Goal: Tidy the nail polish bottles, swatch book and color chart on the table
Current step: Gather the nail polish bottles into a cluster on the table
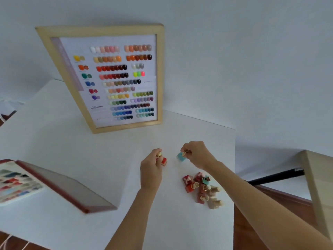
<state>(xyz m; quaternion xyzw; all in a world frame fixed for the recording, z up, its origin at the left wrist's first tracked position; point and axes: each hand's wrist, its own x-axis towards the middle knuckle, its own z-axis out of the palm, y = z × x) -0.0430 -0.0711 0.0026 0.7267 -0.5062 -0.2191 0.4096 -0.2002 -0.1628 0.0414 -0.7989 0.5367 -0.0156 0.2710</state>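
Observation:
My left hand (151,168) grips the gold cap of a red nail polish bottle (164,161), which sits low over the white table (72,141). My right hand (197,156) holds a light blue bottle (180,157) by its gold cap, just to the right of the red one. A pile of several bottles (202,189), red, teal and beige, lies near the table's right edge. The wooden-framed color chart (111,78) leans upright against the wall at the back. The swatch book (45,184) with a red cover lies open at the left.
The table's right edge drops to a brown floor (252,222). A light wooden piece of furniture (319,186) stands at the right, with a black bar (275,176) beside it. Pale wall rises behind the table.

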